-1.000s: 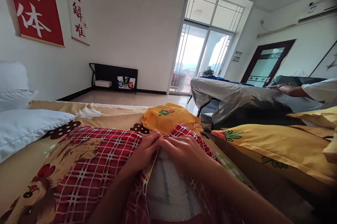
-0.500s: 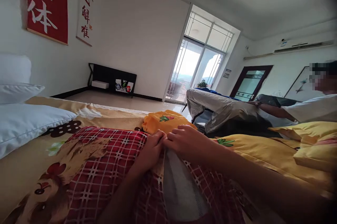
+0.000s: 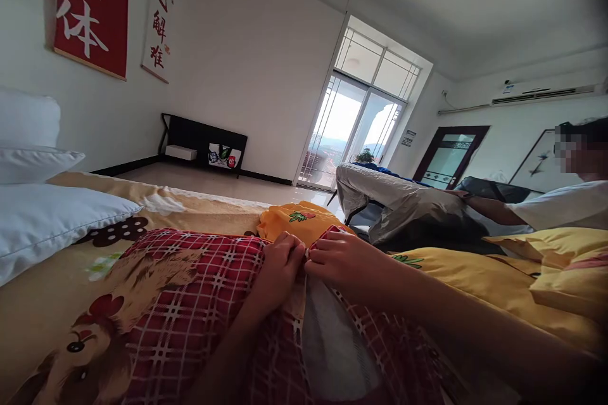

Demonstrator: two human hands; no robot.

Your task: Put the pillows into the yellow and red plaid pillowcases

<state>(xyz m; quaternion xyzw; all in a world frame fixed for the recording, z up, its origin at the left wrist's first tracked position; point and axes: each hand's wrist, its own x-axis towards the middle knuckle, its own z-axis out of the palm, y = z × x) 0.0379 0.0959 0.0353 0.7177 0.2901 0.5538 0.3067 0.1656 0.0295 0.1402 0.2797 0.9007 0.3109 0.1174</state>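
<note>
A red plaid pillow cover point(image 3: 204, 278) printed with a chicken lies in front of me. Its opening gapes, and a greyish-white inner fabric point(image 3: 335, 348) shows between the two edges. My left hand point(image 3: 282, 269) is closed, its thumb and fingers pinching the cover's edge at the far end of the gap. Close beside it, my right hand point(image 3: 339, 263) is curled over the opposite edge, gripping the same cover. A narrow space separates the fingertips. Whether a zipper sits between them is too small to tell.
An orange-yellow cloth point(image 3: 304, 218) lies just beyond my hands. White pillows point(image 3: 61, 221) are at the left, yellow pillows point(image 3: 456, 272) at the right. All rest around a patterned beige sheet point(image 3: 33, 322). A person point(image 3: 565, 202) sits at the right near a plastic-covered table point(image 3: 380, 186).
My hands have moved slightly apart, from touching to a small gap, with the right hand shifting a little right. The view has tilted slightly.
</note>
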